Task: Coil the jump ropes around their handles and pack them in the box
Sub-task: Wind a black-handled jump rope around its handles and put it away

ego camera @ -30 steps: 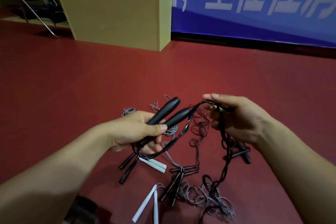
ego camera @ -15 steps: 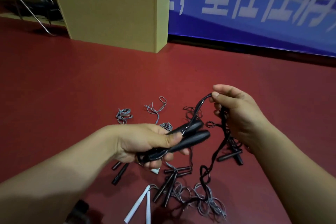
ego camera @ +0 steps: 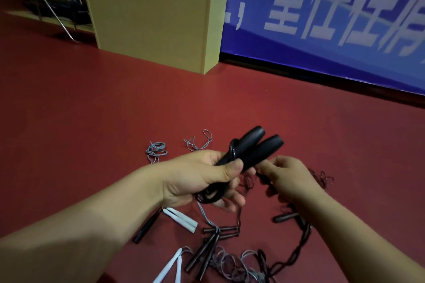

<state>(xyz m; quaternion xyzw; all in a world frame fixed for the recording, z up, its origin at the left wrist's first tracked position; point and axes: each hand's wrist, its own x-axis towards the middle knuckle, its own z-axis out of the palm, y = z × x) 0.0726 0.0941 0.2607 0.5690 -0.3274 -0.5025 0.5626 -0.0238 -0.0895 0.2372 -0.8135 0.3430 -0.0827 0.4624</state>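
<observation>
Jump-rope handles (ego camera: 254, 148) — a black pair, gripped side by side in the left hand (ego camera: 202, 181), above the floor pile (ego camera: 220, 250). Right hand (ego camera: 287, 179) pinches the black cord (ego camera: 296, 250) beside them. Risk: trailing cord — snagging the pile, loosening the wrap.

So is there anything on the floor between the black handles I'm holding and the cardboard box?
Nothing visible. The left hand holds the black handles up, and beyond them only two small grey rope tangles lie on the bare red floor before the cardboard box.
</observation>
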